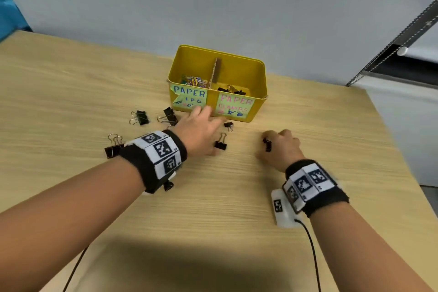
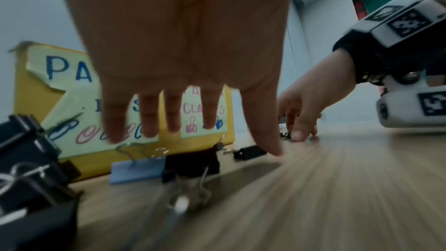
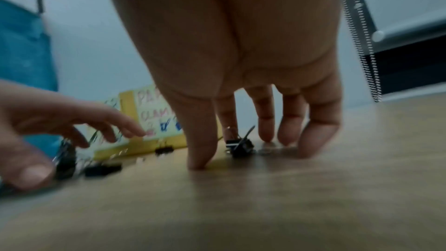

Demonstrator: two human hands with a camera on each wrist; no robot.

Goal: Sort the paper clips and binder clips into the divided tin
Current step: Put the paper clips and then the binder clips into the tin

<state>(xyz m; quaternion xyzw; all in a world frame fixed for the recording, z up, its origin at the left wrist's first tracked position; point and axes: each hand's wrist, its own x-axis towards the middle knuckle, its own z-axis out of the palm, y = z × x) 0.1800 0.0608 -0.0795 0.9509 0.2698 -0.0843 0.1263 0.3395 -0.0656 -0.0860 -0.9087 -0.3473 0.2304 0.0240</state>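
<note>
A person's right hand [image 1: 280, 147] closes its fingertips on a small black metal binder clip [image 3: 239, 145] resting on the pale wood-grain table [image 1: 237, 208], thumb planted on the wood on one side and a finger coming down on the clip's far side; whether the pinch is firm yet cannot be told from the wrist view. The left hand [image 1: 201, 133] reaches flat and spread, holding nothing, over the loose clips lying just in front of the yellow rectangular metal tin [image 1: 259, 71], its fingers straight and its thumb tip near the table. Two small black binder clips [image 1: 221, 142] lie beside that hand and before the tin's right half, and several larger black binder clips with silver wire handles [image 1: 139, 117] lie in front of the tin's left half and beyond its left corner. Inside the tin, left of the brown cardboard divider [image 1: 214, 71], sits a heap of coloured paper clips [image 1: 193, 80]; right of it, black binder clips already rest behind the pink hand-lettered label [image 1: 235, 105]. The step in hand looks to be collecting the remaining binder clips; next, the right hand must lift its clip clear of the tin's front wall and release it right of the divider.
</note>
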